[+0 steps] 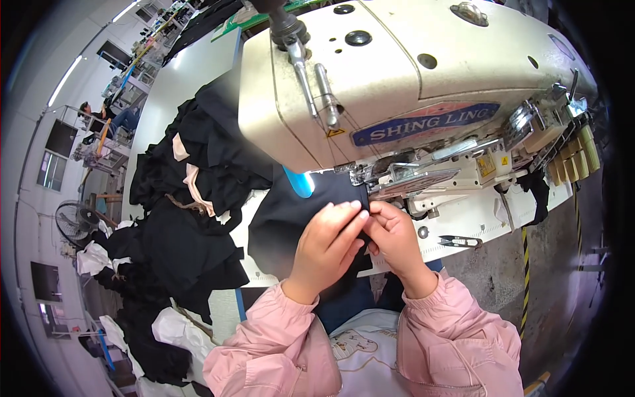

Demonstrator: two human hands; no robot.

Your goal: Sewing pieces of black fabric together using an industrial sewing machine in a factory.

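A cream industrial sewing machine [311,79] fills the upper right, and under its head lies a piece of black fabric [284,228]. My left hand [327,245] rests on the fabric with its fingers bent and their tips at the fabric's right edge. Close beside it, my right hand [395,238] pinches that same edge between thumb and fingers. Both hands are just in front of the needle area [360,175], with fingertips nearly meeting. A blue lit part [301,182] hangs from the machine above the cloth.
Black fabric pieces [198,152] are heaped on the white table [169,86] at the left, with more cloth [145,324] hanging lower down. Thread snips [460,241] lie on the table's right. A fan [76,218] stands far left; a person [109,119] sits in the background.
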